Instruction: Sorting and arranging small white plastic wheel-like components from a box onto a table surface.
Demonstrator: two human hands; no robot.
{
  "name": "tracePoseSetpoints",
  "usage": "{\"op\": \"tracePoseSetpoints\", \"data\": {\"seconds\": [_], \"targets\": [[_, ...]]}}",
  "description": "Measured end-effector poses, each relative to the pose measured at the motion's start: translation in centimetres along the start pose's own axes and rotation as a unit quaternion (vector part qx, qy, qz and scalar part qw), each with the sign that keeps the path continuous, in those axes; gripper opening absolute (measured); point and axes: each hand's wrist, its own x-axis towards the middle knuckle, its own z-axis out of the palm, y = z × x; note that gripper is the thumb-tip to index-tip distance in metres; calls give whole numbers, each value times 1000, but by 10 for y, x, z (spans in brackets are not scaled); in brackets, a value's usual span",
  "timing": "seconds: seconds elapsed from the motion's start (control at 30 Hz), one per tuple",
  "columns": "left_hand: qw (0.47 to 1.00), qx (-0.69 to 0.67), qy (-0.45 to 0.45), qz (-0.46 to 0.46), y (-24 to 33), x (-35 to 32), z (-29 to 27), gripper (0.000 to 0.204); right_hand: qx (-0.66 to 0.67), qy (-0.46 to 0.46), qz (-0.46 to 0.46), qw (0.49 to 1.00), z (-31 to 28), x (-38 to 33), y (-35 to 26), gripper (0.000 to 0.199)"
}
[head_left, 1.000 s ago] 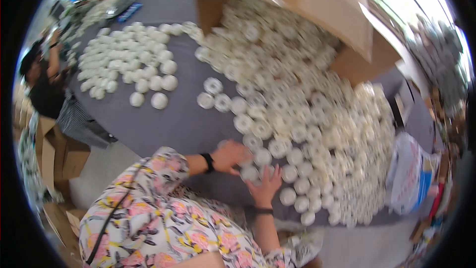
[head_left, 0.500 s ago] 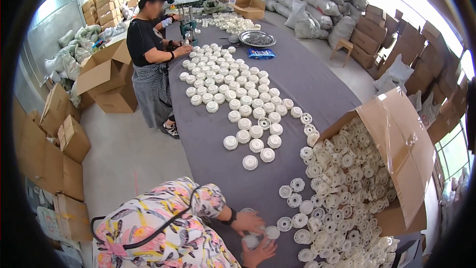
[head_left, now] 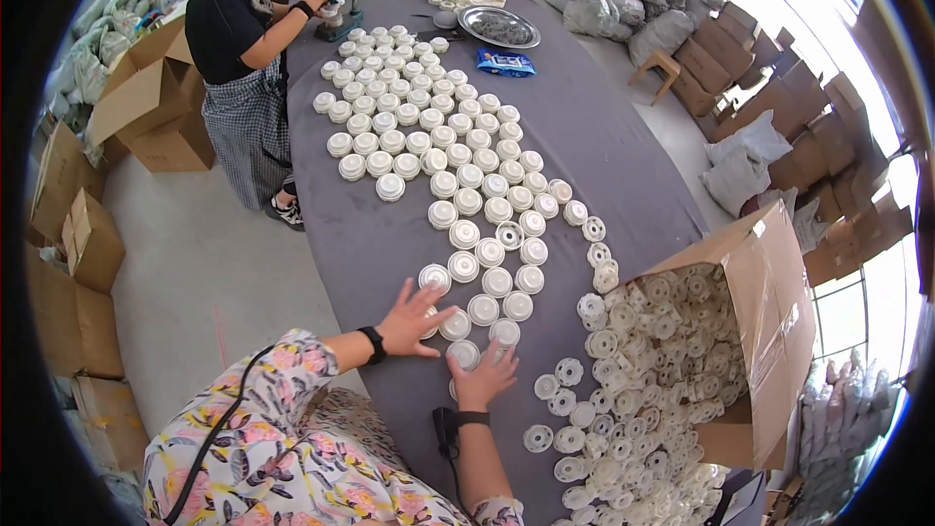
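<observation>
Two hands lay flat on a long grey table (head_left: 623, 166), and we saw them from above. Our left hand (head_left: 409, 319), fingers spread open, rested on a white round plastic cap (head_left: 435, 279) at the near end of a row. Our right hand (head_left: 482, 378), also open and gripping nothing, covered another cap (head_left: 464, 355) just beside it. To our right, a tipped cardboard box (head_left: 769, 312) spilled a loose heap of white caps (head_left: 643, 370) onto the table. Beyond our hands, neat rows of caps (head_left: 438, 136) ran up the table. Farther off sat a blue packet (head_left: 504, 61) and a round metal tray (head_left: 499, 27). At the far left edge, another person (head_left: 239, 58) in a dark top and checked apron worked at the table.
</observation>
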Motion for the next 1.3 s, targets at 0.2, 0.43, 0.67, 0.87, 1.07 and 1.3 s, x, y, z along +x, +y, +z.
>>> {"op": "tracePoseSetpoints", "data": {"seconds": [0.2,0.43,0.67,0.87,1.07,1.3], "targets": [[986,-113,20,-118,-22,-13,16,91,13,14,-23,1000,20,63,-40,100],[981,-12,87,-171,-66,47,17,79,18,15,-57,998,39,138,-86,95],[985,-2,45,-164,-70,90,-32,81,153,16,-53,987,22,172,-71,85],[987,-87,136,-19,-66,175,-10,45,256,36,-56,964,-29,70,-4,70],[998,20,55,-20,-54,333,68,21,144,88,96,981,-81,-73,111,65],[988,149,-11,-41,-98,390,92,18,10,207,453,867,-111,-210,159,65]]}}
